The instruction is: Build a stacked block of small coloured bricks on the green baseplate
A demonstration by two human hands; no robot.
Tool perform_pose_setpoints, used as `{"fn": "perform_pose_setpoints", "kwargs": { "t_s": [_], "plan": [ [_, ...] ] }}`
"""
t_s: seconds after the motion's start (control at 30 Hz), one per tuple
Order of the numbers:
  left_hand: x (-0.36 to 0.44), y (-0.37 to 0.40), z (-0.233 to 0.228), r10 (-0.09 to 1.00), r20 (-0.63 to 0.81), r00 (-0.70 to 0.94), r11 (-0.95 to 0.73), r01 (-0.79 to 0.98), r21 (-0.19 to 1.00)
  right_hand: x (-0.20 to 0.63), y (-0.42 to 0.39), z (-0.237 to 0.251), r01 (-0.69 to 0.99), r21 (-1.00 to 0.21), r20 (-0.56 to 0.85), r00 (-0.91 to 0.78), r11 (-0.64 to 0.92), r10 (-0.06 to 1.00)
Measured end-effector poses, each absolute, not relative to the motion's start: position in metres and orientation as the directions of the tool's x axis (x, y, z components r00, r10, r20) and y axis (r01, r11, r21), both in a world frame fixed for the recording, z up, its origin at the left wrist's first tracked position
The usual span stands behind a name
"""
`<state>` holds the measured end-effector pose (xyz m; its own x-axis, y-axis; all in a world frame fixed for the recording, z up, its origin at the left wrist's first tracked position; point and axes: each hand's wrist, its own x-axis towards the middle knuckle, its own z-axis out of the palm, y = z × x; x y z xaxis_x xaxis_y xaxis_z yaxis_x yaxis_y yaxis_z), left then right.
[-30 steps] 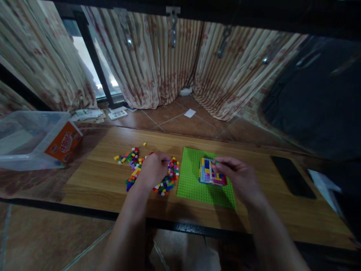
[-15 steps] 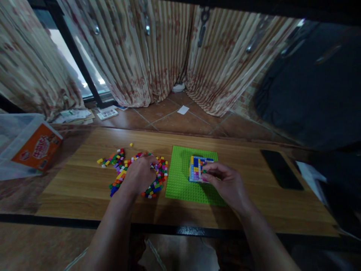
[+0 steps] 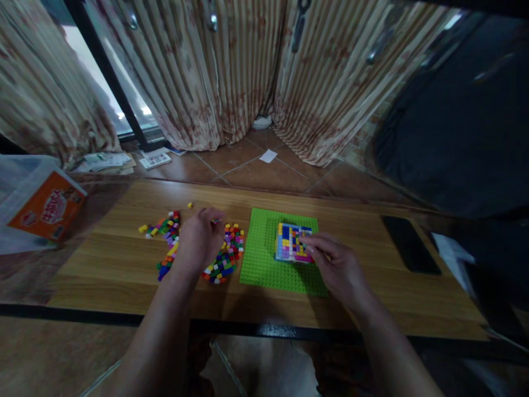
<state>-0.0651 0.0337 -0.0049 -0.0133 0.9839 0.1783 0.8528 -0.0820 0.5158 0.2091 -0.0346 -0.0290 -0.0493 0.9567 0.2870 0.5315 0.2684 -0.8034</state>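
1. Now our left hand (image 3: 199, 238) rests curled over the loose bricks (image 3: 225, 259) on the bench (image 3: 124, 259); whether it grips one, we cannot tell.
2. Our right hand (image 3: 336, 264) pinches the brick block (image 3: 291, 242) on the green baseplate (image 3: 264, 264).

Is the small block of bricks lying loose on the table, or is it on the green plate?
On the plate. The block sits on the green plate, right hand at its edge.

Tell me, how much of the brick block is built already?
A many-coloured brick block already stands on the green baseplate, several layers tall. The right hand rests at its near right edge, and the left hand is over the pile of loose bricks, fingers pinched, perhaps on one brick. Plenty of loose bricks are left, and most of the baseplate is bare.
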Motion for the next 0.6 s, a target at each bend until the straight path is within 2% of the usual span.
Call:
{"fn": "perform_pose_setpoints", "kwargs": {
  "t_s": [0.33,0.6],
  "plan": [
    [-0.062,0.037,-0.009,0.974,0.226,-0.005,-0.133,0.797,0.590,0.205,-0.044,-0.024,0.691,-0.611,0.317,-0.233,0.386,0.919],
    [-0.064,0.036,-0.011,0.977,0.215,-0.010,-0.124,0.789,0.602,0.196,-0.041,-0.027,0.710,-0.565,0.321,-0.280,0.420,0.905]
  ]
}}
